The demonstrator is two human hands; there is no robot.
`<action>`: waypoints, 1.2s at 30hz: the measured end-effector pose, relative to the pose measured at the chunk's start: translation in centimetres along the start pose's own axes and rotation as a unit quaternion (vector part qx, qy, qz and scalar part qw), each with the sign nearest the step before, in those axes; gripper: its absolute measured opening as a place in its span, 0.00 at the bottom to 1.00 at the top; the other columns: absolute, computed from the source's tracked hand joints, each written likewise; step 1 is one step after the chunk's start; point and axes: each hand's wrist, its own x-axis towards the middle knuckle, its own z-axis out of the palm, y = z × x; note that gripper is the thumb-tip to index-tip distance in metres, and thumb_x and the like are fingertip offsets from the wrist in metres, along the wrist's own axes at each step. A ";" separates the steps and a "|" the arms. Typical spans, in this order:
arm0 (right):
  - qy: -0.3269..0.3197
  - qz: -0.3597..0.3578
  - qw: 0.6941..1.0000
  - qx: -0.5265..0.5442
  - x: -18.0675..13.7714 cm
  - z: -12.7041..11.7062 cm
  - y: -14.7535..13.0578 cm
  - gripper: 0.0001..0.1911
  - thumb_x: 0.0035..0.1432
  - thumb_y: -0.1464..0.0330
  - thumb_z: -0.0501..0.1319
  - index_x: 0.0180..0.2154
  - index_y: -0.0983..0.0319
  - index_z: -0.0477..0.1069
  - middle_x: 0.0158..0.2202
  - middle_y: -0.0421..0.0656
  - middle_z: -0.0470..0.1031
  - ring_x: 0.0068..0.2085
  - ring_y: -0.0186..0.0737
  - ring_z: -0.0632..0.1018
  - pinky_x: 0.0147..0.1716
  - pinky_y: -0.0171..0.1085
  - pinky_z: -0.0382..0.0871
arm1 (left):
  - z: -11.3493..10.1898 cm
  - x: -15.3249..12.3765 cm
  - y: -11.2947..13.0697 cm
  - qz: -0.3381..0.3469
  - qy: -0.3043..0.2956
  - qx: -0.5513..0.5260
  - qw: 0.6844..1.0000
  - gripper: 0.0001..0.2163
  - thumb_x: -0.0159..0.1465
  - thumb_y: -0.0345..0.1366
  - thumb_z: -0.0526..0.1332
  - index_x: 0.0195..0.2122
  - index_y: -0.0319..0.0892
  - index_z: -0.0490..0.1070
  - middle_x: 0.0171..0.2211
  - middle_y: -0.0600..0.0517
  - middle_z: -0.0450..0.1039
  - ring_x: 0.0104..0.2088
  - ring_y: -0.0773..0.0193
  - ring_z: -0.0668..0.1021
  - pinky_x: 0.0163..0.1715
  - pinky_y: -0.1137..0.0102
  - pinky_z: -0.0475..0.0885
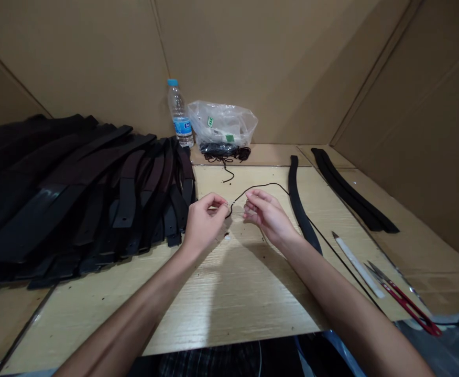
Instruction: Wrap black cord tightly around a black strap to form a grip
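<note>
My left hand (pixel 208 217) is closed in a pinch at the end of a black cord (pixel 272 184), above the table's middle. Just to its right, my right hand (pixel 269 213) has its fingers drawn together. A thin, pale thread (pixel 237 212) stretches between the fingertips of both hands; its ends are hidden. From the left fingertips the cord arcs past the right hand to a curved black strap (pixel 300 204). On the strap's other side it continues toward the table's front right. A tiny white piece (pixel 227 237) lies below the left hand.
A large heap of black straps (pixel 96 193) fills the left side. A water bottle (pixel 181 115) and a clear plastic bag (pixel 223 125) with dark cords stand at the back. On the right lie more straps (pixel 351 193), a white pen-like tool (pixel 359 266) and red thread snips (pixel 406 301). Cardboard walls (pixel 292 68) surround the table.
</note>
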 end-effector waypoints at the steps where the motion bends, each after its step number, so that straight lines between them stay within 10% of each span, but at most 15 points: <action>1: 0.000 -0.003 1.000 0.003 0.0 0.0 0.0 0.19 0.36 0.63 0.74 0.29 0.61 0.68 0.21 0.33 0.66 0.25 0.30 0.68 0.29 0.34 0.70 | 0.0 0.1 0.1 -0.010 0.001 -0.012 1.000 0.03 0.51 0.34 0.60 0.23 0.41 0.71 0.23 0.53 0.74 0.27 0.65 0.76 0.29 0.72 0.71; 14: -0.056 -0.012 0.981 -0.187 0.3 -0.1 1.2 0.12 0.50 0.59 0.64 0.28 0.60 0.67 0.20 0.35 0.66 0.20 0.31 0.66 0.20 0.33 0.62 | -0.6 0.2 1.2 -0.086 -0.011 -0.179 0.980 0.04 0.50 0.34 0.60 0.20 0.40 0.68 0.21 0.54 0.73 0.27 0.66 0.77 0.35 0.69 0.75; 21: -0.062 -0.114 0.814 -0.566 -0.3 0.9 2.2 0.03 0.49 0.67 0.64 0.28 0.60 0.76 0.28 0.42 0.76 0.29 0.38 0.71 0.28 0.36 0.56 | -0.7 0.5 0.7 -0.075 0.015 -0.181 0.980 0.06 0.48 0.33 0.65 0.25 0.40 0.69 0.21 0.56 0.72 0.25 0.67 0.77 0.31 0.71 0.74; 29: -0.088 -0.130 0.735 -0.659 -0.9 1.8 3.0 0.07 0.56 0.70 0.58 0.29 0.60 0.74 0.35 0.46 0.77 0.35 0.43 0.73 0.29 0.38 0.54 | -0.9 0.6 0.4 -0.088 0.013 -0.179 0.980 0.11 0.47 0.38 0.69 0.29 0.39 0.71 0.21 0.55 0.72 0.23 0.68 0.75 0.28 0.71 0.73; 36: -0.076 -0.152 0.767 -0.619 -0.6 1.5 2.6 0.04 0.55 0.74 0.58 0.29 0.62 0.71 0.32 0.44 0.75 0.34 0.38 0.73 0.30 0.35 0.58 | -0.9 0.7 0.5 -0.085 0.021 -0.185 0.979 0.13 0.46 0.39 0.70 0.28 0.37 0.71 0.20 0.55 0.72 0.22 0.69 0.75 0.27 0.73 0.72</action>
